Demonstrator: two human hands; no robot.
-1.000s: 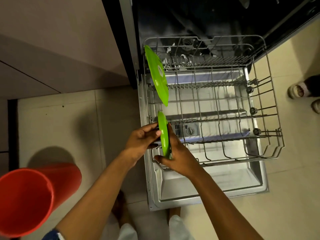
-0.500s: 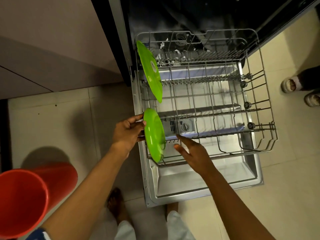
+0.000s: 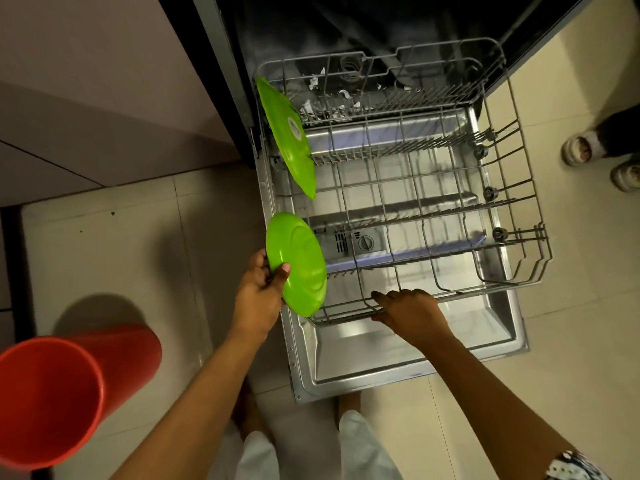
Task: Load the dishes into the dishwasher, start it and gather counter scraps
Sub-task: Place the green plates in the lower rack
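We had the rack out, first green plate standing at its back-left edge. The second plate was at the front-left corner, unslotted. Our left hand pinched it alone, since the right hand had moved to grip the rack's front edge.

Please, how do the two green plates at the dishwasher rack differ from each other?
The far green plate stands untouched at the far-left corner of the rack; the near green plate is gripped by the left hand at the near-left corner. The far green plate bears a white mark at its centre; the near green plate shows none. Both are bright green, round and on edge.
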